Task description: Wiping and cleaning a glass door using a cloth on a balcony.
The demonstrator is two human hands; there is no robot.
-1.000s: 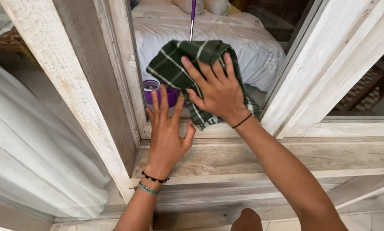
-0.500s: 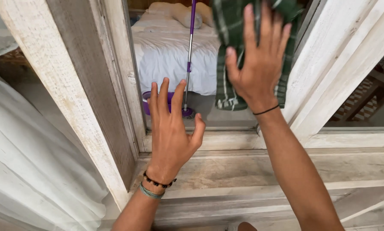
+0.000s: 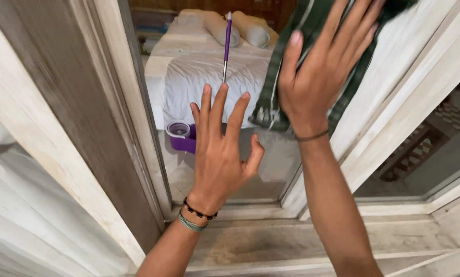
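Compared with half a second ago, the view has tilted upward: the weathered whitewashed wooden sill (image 3: 312,241) sits lower in the picture, more of the room floor shows through the glass, and both hands stand higher on the pane. The right hand has carried the cloth further up and to the right, toward the top edge.

Nearest, the left hand (image 3: 220,154) is spread flat with fingers wide apart, holding nothing; its palm faces the clear glass pane (image 3: 271,169), though whether it presses the glass or hovers just off it cannot be told. A dark beaded bracelet and a green band circle its wrist.

The right hand (image 3: 319,72) lies open, fingers extended, pressing the green cloth with thin white checks (image 3: 281,77) against the upper right of the pane, beside the pale slanted wooden frame (image 3: 394,102). The cloth's upper part and the fingertips run out of the picture at the top, and motion blur softens both.

Behind the glass stand a purple mop bucket (image 3: 181,136) on the tiled floor and a purple-and-silver mop handle (image 3: 226,46), whose lower length is hidden by the left hand. Farther back is a bed with white sheets (image 3: 199,77) and bolster pillows. The grey-brown wooden post (image 3: 86,133) at left is blurred.
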